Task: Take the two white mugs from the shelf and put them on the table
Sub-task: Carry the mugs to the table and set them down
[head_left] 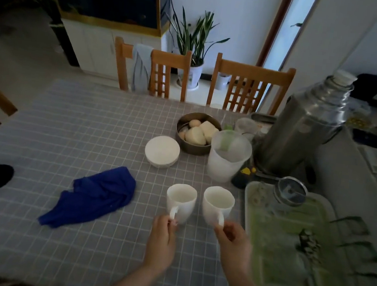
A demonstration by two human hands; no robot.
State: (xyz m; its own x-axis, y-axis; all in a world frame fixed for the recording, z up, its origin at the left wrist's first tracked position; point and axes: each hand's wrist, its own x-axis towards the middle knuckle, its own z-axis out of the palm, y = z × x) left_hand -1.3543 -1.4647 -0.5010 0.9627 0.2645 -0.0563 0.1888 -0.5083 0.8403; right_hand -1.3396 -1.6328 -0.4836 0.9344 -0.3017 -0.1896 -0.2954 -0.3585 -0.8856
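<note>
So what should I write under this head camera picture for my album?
Two hands, left hand and right hand, hold two white mugs by their handles on the checked table.

Bare table (70,133) left; green tray (289,238) and pitcher (227,159) crowd right

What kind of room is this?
Most likely a home dining area. A table with a checked cloth has wooden chairs pulled up to it, a metal bowl of food and a thermos on top, and potted plants behind.

Blue cloth (95,196), perhaps buns (199,132)
</note>
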